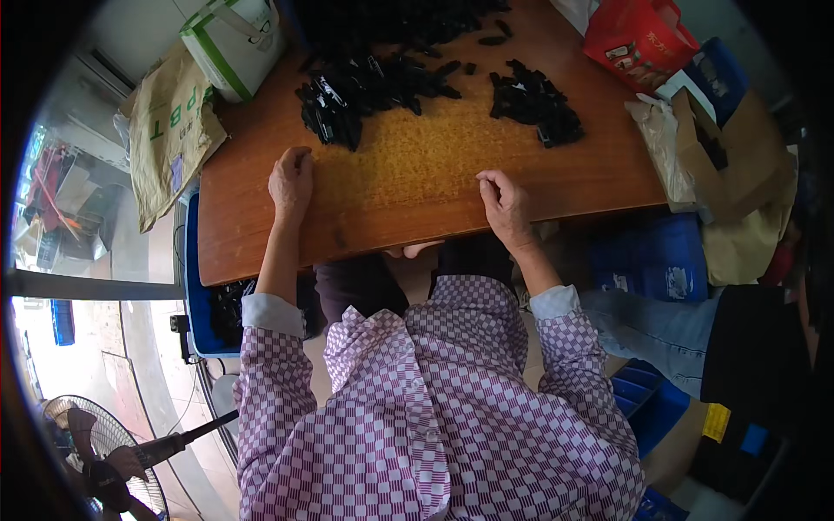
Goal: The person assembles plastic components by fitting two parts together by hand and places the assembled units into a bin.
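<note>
Head view, then: from your remote seat, what did you see of the hands?

I saw the left hand (291, 189) at the near left part of the brown desk (599, 178), its fingers loosely curled, just short of the left heap of black pieces (373, 82). I could not tell whether anything small was tucked inside.

And the right?

The right hand (508, 213) was at the near edge, well apart from the left. Its fingers were half bent, the thumb close beside the index finger, and I made out no piece in them, though the palm was hidden from me.

Where did the black pieces lie?

Mostly in that left heap, which ran into a larger dark mass (391, 22) at the far side. A smaller heap (534, 104) lay apart to the right, with a worn yellow patch (417, 152) between.

Anything around them?

I had a white-and-green bag (233, 52) at far left, a red bag (638, 43) at far right, and a fan (104, 482) at lower left.
</note>
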A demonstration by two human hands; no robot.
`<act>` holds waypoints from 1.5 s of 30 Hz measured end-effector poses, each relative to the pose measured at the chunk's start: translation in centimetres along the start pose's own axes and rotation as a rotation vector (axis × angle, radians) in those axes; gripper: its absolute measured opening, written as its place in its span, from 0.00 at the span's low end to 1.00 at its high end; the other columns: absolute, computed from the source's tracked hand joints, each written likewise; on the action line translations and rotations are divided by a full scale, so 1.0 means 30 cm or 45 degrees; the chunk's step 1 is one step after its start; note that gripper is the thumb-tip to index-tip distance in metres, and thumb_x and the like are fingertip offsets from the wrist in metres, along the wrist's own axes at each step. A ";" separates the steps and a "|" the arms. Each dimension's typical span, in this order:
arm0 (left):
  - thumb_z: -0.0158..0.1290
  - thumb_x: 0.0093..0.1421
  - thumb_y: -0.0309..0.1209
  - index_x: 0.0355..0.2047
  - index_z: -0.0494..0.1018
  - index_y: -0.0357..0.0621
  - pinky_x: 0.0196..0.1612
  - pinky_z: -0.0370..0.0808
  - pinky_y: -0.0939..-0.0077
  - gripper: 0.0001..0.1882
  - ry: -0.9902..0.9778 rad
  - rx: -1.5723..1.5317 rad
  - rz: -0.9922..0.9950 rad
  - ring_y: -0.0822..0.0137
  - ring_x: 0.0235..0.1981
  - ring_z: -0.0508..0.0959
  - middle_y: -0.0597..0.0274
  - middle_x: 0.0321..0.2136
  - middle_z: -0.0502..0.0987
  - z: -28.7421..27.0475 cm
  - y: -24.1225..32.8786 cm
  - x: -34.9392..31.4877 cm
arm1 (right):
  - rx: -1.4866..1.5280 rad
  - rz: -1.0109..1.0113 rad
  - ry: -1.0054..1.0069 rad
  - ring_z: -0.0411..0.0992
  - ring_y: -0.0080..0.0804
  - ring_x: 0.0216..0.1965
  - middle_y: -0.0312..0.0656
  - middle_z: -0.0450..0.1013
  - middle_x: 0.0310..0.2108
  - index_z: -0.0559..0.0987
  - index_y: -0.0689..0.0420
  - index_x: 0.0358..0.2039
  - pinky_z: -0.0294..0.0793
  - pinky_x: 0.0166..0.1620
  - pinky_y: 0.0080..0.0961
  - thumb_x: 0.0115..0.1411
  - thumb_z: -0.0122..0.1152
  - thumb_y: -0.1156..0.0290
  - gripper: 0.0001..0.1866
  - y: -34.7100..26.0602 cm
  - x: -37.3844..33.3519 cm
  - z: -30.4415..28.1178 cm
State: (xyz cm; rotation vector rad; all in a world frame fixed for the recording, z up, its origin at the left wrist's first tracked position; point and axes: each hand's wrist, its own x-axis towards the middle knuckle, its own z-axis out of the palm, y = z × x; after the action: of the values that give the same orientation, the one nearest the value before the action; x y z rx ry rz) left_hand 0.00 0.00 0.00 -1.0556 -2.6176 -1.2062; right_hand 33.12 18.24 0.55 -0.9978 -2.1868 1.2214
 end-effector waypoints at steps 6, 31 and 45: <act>0.53 0.62 0.36 0.39 0.79 0.49 0.39 0.76 0.65 0.10 0.078 -0.056 0.027 0.57 0.34 0.80 0.56 0.33 0.80 0.035 -0.003 0.055 | -0.786 -0.681 0.233 0.66 0.43 0.54 0.42 0.68 0.51 0.75 0.54 0.51 0.66 0.54 0.38 0.60 0.63 0.67 0.18 -0.083 0.197 -0.089; 0.55 0.61 0.47 0.56 0.70 0.47 0.56 0.65 0.60 0.26 0.212 -0.100 0.233 0.53 0.59 0.66 0.51 0.60 0.64 0.111 0.046 0.231 | -1.293 -0.566 -0.051 0.65 0.45 0.55 0.42 0.66 0.54 0.73 0.54 0.56 0.62 0.58 0.47 0.66 0.55 0.60 0.20 -0.072 0.670 -0.116; 0.52 0.61 0.51 0.55 0.72 0.49 0.65 0.55 0.51 0.27 -0.218 0.174 0.297 0.50 0.66 0.58 0.55 0.62 0.64 0.074 0.075 0.115 | -0.732 -0.906 0.091 0.64 0.41 0.55 0.36 0.66 0.55 0.73 0.45 0.57 0.64 0.56 0.46 0.61 0.61 0.52 0.25 -0.145 0.641 0.329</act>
State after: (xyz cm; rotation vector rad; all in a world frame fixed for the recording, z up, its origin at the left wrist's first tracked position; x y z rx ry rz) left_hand -0.77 4.51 1.06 -1.4450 -2.5598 -0.9124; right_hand 12.54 26.13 -0.20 -0.3453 -2.5462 0.2375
